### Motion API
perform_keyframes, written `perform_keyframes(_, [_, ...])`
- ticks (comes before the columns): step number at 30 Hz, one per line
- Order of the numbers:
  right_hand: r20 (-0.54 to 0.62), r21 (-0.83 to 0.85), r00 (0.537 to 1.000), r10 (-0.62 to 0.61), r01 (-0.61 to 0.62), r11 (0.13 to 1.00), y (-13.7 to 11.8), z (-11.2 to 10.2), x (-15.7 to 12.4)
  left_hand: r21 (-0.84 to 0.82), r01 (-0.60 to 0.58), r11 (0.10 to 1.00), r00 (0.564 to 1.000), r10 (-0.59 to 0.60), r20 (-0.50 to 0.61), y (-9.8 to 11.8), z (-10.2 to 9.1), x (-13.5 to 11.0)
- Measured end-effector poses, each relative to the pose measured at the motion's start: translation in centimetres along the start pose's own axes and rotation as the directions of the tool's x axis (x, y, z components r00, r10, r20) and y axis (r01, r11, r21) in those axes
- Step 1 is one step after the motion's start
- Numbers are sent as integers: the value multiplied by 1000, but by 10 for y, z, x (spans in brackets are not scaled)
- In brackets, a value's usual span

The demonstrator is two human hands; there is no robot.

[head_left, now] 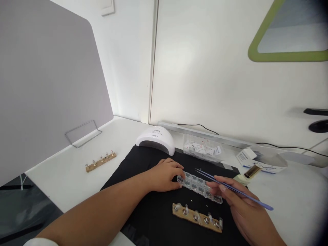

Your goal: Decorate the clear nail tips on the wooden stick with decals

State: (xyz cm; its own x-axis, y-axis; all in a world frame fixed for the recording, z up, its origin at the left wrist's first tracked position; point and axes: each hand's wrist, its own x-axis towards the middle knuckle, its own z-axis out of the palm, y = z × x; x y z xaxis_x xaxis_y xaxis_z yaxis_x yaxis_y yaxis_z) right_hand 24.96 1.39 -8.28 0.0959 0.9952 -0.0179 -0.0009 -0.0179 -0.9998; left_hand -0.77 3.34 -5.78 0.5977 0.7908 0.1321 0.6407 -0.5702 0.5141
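My left hand (pixel 166 175) rests on the black mat (pixel 143 212), fingers curled and touching the left end of a clear segmented plastic box (pixel 198 187). My right hand (pixel 239 206) pinches blue tweezers (pixel 230 188), whose tips point left above the box; its fingertips also touch the box's right part. In front of the box lies a gold nail-tip holder strip (pixel 197 217) carrying several clear tips. A few tiny white bits lie on the mat between box and strip.
A white nail lamp (pixel 155 139) stands behind the mat. A second gold strip (pixel 100 161) lies on the white table at left, by a grey divider (pixel 46 85). A clear bag (pixel 201 147), a small bottle (pixel 252 171) and paper packets (pixel 258 160) sit at the back right.
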Motion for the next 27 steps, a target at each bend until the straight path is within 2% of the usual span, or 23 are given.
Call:
perform_keyframes(7, [37,-33,998,-52,53,998,5,-1,2,15,-6,1000,1000,6,2,1,0,-2])
perform_keyframes(17, [68,-28,996,-54,56,998,4,-3,1,23,-17,1000,1000,17,19,2,0,-2])
perform_keyframes(27, [15,-79,998,-63,64,995,10,-9,6,55,-14,998,999,12,32,1,-1,-2])
